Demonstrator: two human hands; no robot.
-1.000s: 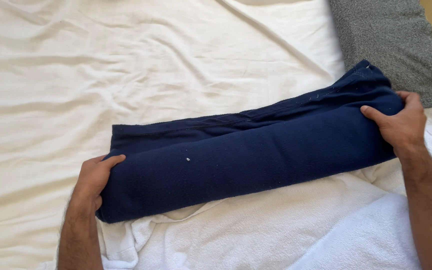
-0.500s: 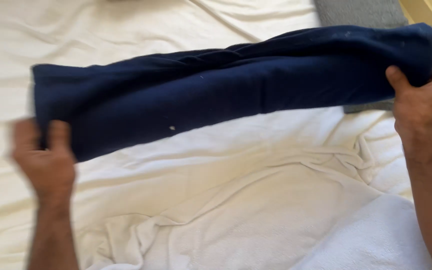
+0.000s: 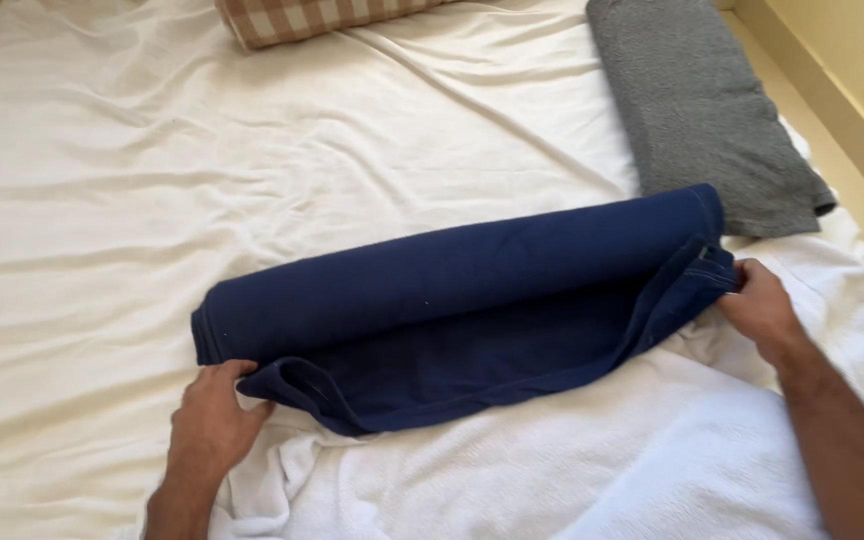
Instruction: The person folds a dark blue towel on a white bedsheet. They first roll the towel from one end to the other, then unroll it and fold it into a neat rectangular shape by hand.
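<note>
Folded navy cloth (image 3: 472,300) being pinched at its lower-left edge by the left hand (image 3: 214,415), at its right edge by the right hand (image 3: 764,310), grey towel (image 3: 702,110) lying just beyond at upper right, white sheet (image 3: 202,180) being left open at upper left.

Just one cam here, it's on your head, so no 2nd view and no overlap to speak of. It looks down and fwd across the bed (image 3: 102,200) at a steep-ish angle, pretty close in. Your forearms come in from the near edge, left hand (image 3: 214,418) near-left and right hand (image 3: 760,310) mid-right, w/ the folded navy cloth (image 3: 462,300) about dead centre. Far edge catches a checked pillow (image 3: 302,18), far-right a grey folded cloth (image 3: 702,110), and a strip of yellowish wall (image 3: 842,60) runs down the right side.
</note>
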